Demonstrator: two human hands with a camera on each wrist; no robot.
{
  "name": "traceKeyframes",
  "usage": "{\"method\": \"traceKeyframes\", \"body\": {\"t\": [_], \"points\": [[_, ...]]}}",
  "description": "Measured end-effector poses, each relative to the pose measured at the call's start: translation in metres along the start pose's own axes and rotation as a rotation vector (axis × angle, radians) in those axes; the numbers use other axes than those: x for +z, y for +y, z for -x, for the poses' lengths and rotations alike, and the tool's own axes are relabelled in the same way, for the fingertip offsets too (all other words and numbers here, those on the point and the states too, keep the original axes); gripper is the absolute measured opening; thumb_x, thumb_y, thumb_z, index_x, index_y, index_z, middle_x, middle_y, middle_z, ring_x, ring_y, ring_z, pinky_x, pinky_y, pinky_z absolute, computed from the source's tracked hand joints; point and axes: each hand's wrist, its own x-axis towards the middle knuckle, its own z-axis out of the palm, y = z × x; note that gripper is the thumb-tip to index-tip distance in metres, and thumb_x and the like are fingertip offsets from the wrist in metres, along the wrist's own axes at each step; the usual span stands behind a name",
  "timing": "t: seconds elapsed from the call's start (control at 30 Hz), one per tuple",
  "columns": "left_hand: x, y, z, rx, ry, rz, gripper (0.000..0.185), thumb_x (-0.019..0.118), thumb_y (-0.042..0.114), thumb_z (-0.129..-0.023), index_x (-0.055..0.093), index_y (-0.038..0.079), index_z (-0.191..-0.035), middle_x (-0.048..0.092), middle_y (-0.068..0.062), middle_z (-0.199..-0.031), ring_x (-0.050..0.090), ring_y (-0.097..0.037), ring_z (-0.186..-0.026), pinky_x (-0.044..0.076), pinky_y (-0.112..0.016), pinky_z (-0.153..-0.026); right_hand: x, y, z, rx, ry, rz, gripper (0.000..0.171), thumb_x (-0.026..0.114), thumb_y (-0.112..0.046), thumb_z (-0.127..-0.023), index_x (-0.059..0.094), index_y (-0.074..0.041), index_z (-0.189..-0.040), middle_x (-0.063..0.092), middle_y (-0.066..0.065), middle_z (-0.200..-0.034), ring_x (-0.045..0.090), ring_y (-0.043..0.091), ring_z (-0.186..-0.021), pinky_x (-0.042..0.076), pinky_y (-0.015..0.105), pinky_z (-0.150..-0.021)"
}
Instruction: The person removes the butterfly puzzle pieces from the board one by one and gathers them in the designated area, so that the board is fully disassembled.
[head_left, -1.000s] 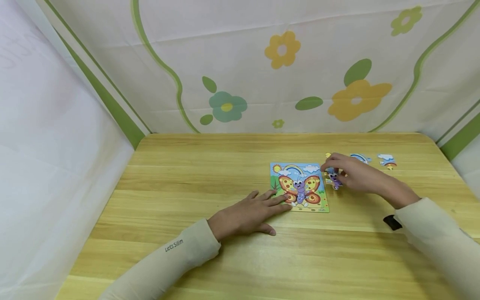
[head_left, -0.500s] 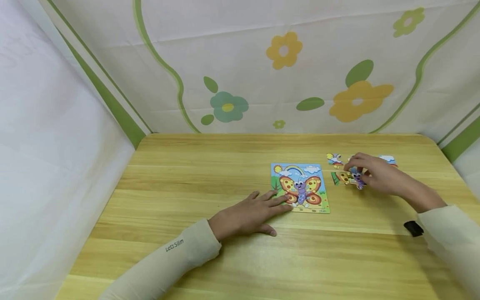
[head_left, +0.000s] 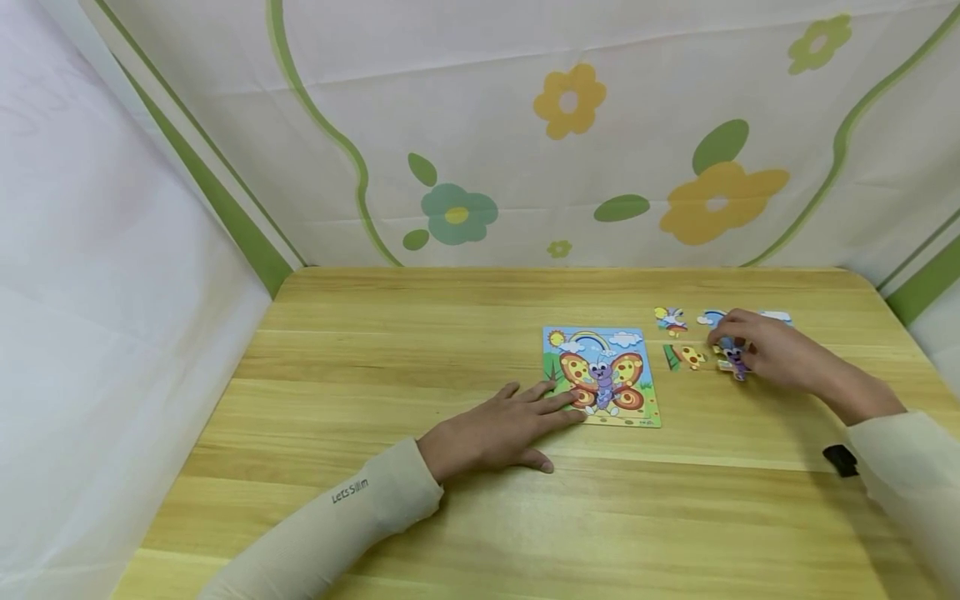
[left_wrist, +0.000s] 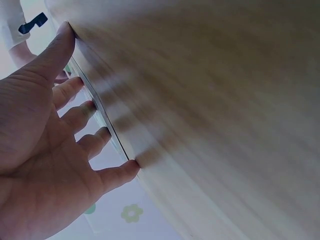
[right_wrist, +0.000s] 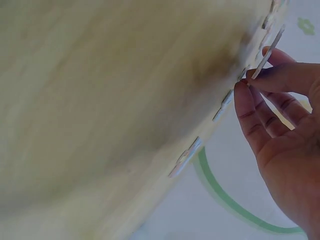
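A square butterfly puzzle board (head_left: 628, 339) lies flat on the table, its picture showing a purple butterfly under a rainbow. My left hand (head_left: 498, 429) rests with spread, straight fingers on the board's lower left part; in the left wrist view its fingertips (left_wrist: 102, 134) touch along the edge. To the right of the board, my right hand (head_left: 776, 350) pinches a puzzle piece (head_left: 735, 362) with the purple butterfly's face. That piece (right_wrist: 270, 52) is tilted and seen edge-on between thumb and fingers in the right wrist view. Part of it is hidden by the fingers.
Several loose puzzle pieces lie around the right hand: a sun piece (head_left: 671, 320), a wing piece (head_left: 686, 357), a rainbow piece (head_left: 711, 317) and a cloud piece (head_left: 777, 317) partly covered by the hand. A flower-patterned curtain (head_left: 480, 125) hangs behind the wooden table (head_left: 390, 333).
My right hand has moved right with the butterfly-face piece, away from the board's edge, uncovering the sun and wing pieces. The left hand has stayed on the board.
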Motion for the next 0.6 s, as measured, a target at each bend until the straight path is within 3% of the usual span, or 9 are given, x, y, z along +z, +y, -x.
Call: {"method": "traceKeyframes", "body": {"t": [0.23, 0.6], "points": [[0.0002, -0.0001, -0.0001, -0.003, 0.000, -0.002, 0.079, 0.060, 0.051, -0.101, 0.022, 0.035, -0.168, 0.012, 0.008, -0.177, 0.011, -0.025, -0.165, 0.025, -0.063, -0.126, 0.0040, 0.0061, 0.0001, -0.027, 0.017, 0.020, 0.051, 0.061, 0.027, -0.076, 0.077, -0.010, -0.107, 0.069, 0.008, -0.112, 0.065, 0.022, -0.093, 0.046, 0.026, -0.066], [0.0006, -0.0005, 0.0007, 0.001, 0.005, 0.001, 0.079, 0.060, 0.051, -0.101, 0.022, 0.033, -0.169, 0.011, 0.008, -0.178, 0.010, -0.026, -0.165, 0.025, -0.064, -0.126, 0.0066, 0.0087, 0.0008, -0.048, 0.041, 0.058, 0.048, 0.061, 0.026, -0.078, 0.077, -0.009, -0.105, 0.069, 0.006, -0.108, 0.065, 0.019, -0.089, 0.049, 0.028, -0.066]]}}
